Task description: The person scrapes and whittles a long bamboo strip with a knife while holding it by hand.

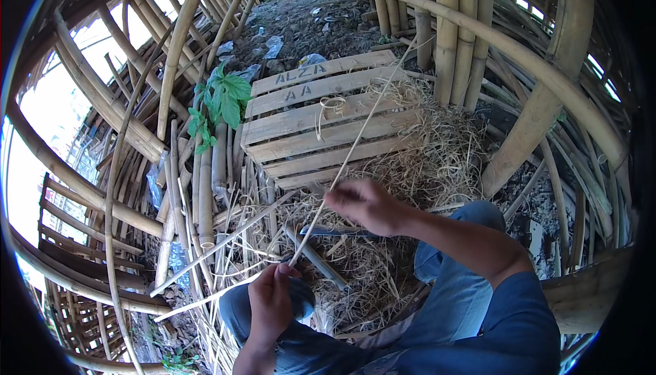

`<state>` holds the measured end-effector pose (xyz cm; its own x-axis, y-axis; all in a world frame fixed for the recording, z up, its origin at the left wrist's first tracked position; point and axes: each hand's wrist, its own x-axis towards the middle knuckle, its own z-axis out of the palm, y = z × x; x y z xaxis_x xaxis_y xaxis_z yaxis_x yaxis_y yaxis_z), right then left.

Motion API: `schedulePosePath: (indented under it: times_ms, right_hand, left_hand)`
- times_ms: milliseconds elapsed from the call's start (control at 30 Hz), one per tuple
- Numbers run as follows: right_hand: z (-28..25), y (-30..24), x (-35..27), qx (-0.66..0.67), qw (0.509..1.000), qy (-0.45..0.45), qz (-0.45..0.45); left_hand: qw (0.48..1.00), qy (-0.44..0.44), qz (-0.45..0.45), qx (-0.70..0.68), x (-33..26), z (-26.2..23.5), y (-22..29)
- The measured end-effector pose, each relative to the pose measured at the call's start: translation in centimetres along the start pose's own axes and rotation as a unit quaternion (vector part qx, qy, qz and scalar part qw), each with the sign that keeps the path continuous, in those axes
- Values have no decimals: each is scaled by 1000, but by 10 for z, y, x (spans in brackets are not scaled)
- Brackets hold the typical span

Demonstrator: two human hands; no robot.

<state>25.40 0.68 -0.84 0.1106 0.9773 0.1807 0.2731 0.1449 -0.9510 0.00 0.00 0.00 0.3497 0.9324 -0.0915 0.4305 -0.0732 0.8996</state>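
Left hand point(270, 298) pinches a strip point(373, 111), right hand point(370, 206) curls farther along, its hold unclear

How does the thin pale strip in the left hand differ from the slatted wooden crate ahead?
Build: the strip is one long, narrow piece; the crate is broad, with several slats and gaps between them.
Support: the strip is held in the left hand; the crate has no hand on it.
Surface: the strip looks plain; the crate bears dark markings.
Shared: both are pale.

Two hands point(272, 298) point(369, 205), one held strip point(360, 136), one crate point(301, 121)
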Motion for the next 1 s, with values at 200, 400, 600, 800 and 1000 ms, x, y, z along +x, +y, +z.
schedulePosePath:
  times_ms: [200,400,600,800,1000]
  right_hand:
    - [-9,-17,4,306,910,-209,184]
    - [-25,-7,10,257,924,-214,183]
    - [-34,-22,10,191,949,-158,192]
    - [-59,-30,15,123,974,-68,177]
    - [-74,-19,18,130,975,-14,178]
  left_hand:
    - [999,-13,11,-27,3,-9,-1]
    - [999,-23,6,-37,2,-2,0]
    - [998,-24,-4,-50,4,0,3]
    - [997,-29,-28,-67,2,0,9]
    - [997,-31,-22,-72,0,1,5]
